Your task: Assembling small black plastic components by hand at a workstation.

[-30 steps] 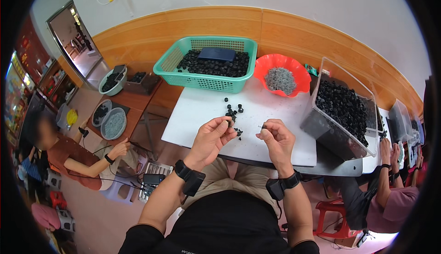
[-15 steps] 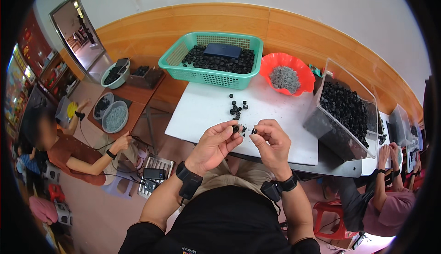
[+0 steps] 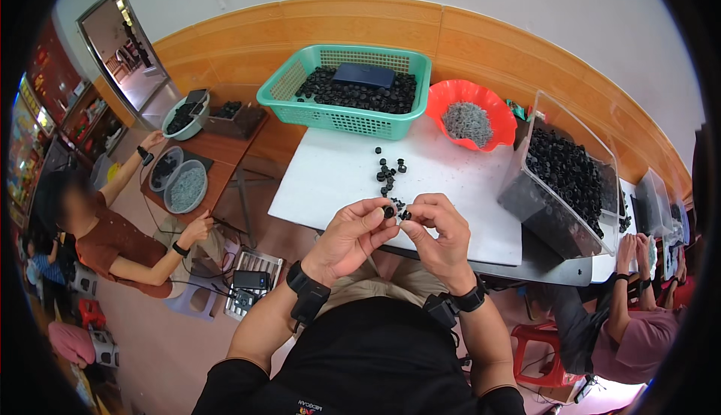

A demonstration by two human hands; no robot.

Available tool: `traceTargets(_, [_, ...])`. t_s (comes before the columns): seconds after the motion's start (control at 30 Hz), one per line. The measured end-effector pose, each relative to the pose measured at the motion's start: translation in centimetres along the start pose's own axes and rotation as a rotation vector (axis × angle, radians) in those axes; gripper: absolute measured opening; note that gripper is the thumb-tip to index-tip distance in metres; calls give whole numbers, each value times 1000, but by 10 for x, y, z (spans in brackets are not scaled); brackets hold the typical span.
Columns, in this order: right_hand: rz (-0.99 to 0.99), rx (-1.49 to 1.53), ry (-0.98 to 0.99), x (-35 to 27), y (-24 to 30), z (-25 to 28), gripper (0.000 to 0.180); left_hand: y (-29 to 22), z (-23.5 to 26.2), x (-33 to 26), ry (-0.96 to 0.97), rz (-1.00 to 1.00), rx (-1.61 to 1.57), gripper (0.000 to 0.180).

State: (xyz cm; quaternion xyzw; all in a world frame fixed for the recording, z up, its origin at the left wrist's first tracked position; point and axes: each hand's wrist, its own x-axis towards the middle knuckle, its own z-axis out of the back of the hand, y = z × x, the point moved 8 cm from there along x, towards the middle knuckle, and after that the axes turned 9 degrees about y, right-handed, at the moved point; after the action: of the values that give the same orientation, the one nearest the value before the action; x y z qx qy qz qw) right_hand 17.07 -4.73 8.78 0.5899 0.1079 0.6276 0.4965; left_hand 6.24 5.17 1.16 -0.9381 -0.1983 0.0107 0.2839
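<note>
At nine o'clock a seated person in a brown shirt reaches both arms out, one toward a wooden side table that carries two grey bowls and a box of dark parts. At eleven o'clock a teal basket stands on the white table, filled with small black parts, with a dark flat block lying on top of them.

Near the middle, the left hand pinches a small black ring between thumb and fingertips, just over the table's near edge. The right hand meets it at three o'clock of the ring, fingertips closed on a smaller dark piece that touches or almost touches the ring; I cannot tell which. Both wrists wear black bands.

A loose scatter of black rings lies on the table at twelve o'clock of the hands. Beyond it, at one o'clock, a red bowl holds grey bits. At two o'clock a clear plastic bin, tilted, is heaped with black rings. At four o'clock another person in a pink top sits beside the table.
</note>
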Motion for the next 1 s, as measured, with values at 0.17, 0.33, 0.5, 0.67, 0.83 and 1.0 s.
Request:
traceTargets(0.17, [-9, -12, 2, -1, 0, 0, 22, 2, -1, 0, 2, -1, -32, 25])
traceTargets(0.33, [-22, 2, -1, -2, -2, 2, 23, 4, 1, 0, -15, 5, -20, 25])
traceTargets(0.5, [-36, 25, -15, -6, -7, 5, 21, 4, 1, 2, -13, 11, 6, 26])
traceTargets(0.67, [-62, 62, -27, -10, -12, 9, 19, 5, 0, 3, -1, -1, 45, 27])
traceTargets(0.83, [-80, 82, -33, -14, -13, 12, 19, 9, 0, 3, -15, 8, 77, 27])
traceTargets(1.0, [-75, 65, -43, -14, -14, 14, 20, 12, 2, 6, -1, 26, 55, 27])
